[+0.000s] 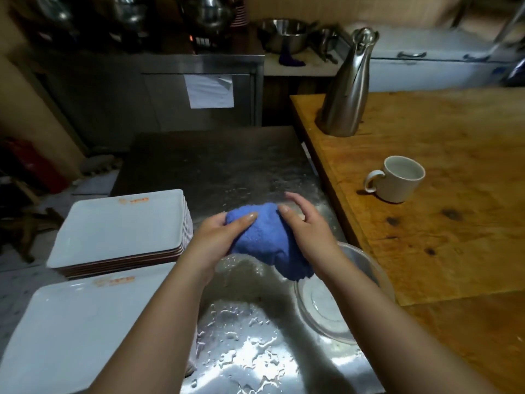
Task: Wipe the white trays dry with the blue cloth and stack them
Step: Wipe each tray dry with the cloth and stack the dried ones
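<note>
Blue cloth [267,240] bunched between both hands above the wet steel bench [216,166] — left hand [218,237] and right hand [306,226] each curl a grip round it. Left of the cloth, a stack of white trays [119,226]; nearer the camera, another white tray [79,331]. Right of the cloth — a glass bowl [341,297] and a white mug [397,179].

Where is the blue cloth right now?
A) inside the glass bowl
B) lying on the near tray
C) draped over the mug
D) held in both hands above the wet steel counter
D: the left hand and right hand grip the blue cloth over the wet steel counter.
</note>
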